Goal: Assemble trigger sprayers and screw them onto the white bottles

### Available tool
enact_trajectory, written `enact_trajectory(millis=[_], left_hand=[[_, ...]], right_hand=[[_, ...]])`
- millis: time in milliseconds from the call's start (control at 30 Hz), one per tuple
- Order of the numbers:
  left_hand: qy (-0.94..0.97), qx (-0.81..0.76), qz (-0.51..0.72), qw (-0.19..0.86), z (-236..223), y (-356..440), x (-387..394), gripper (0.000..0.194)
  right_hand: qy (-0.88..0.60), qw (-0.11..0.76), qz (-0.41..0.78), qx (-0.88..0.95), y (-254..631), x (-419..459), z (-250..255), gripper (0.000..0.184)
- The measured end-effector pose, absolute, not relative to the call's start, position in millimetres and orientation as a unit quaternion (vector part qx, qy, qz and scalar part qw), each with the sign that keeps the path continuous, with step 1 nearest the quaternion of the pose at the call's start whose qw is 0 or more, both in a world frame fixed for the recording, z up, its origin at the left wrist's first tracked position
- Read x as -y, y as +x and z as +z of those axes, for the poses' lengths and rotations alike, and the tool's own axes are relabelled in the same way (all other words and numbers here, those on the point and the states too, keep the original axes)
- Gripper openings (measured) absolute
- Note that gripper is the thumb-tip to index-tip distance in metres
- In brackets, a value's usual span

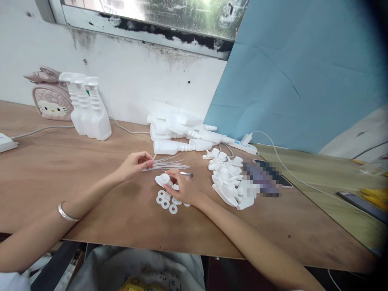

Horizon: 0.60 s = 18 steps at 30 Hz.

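My left hand (137, 165) is closed in a pinch at the near end of several thin white tubes (172, 165) lying on the table. A short bit of thin white tube stands up from its fingertips. In my right hand (182, 186) is a white plastic spray head (164, 179), its round opening facing up, gripped between thumb and fingers. Flat white ring washers (165, 203) lie just below and partly under that hand. Behind its knuckles lies a slim, pen-like metal tool (186, 174). Further right is a heap of white spray heads (227, 173).
White bottles (172, 146) lie piled by the wall, with others standing (91, 111) beside a pink bag (51, 103) at the left. A power strip (247, 147) with cables lies at the back right. Phones (363, 206) lie at the right. The table's front edge (151, 245) is near.
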<state>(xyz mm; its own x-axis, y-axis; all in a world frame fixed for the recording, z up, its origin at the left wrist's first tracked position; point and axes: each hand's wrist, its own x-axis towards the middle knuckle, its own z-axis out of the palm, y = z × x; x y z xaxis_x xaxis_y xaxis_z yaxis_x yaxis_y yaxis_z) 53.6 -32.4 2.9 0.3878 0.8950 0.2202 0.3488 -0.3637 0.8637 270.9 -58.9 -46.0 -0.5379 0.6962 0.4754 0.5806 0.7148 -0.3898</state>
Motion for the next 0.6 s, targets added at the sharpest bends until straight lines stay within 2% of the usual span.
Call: enact_trajectory(millis=[100,233,400,600], left_hand=[[0.676,-0.380,0.390,0.496,0.6,63.5,40.1,0.026],[0.619,-0.342,0.387,0.592,-8.8,71.5,45.8,0.025],[0.600,-0.319,0.393,0.619,-12.8,73.7,47.6,0.021],[0.594,-0.324,0.401,0.617,-9.7,75.4,50.2,0.025]], right_hand=[[-0.358,0.314,0.095,0.874,270.5,58.5,-45.4,0.038],[-0.347,0.317,0.100,0.877,270.0,58.3,-44.7,0.039],[-0.349,0.317,0.102,0.876,270.2,57.8,-45.9,0.040],[-0.351,0.299,0.087,0.883,272.1,59.4,-42.9,0.035]])
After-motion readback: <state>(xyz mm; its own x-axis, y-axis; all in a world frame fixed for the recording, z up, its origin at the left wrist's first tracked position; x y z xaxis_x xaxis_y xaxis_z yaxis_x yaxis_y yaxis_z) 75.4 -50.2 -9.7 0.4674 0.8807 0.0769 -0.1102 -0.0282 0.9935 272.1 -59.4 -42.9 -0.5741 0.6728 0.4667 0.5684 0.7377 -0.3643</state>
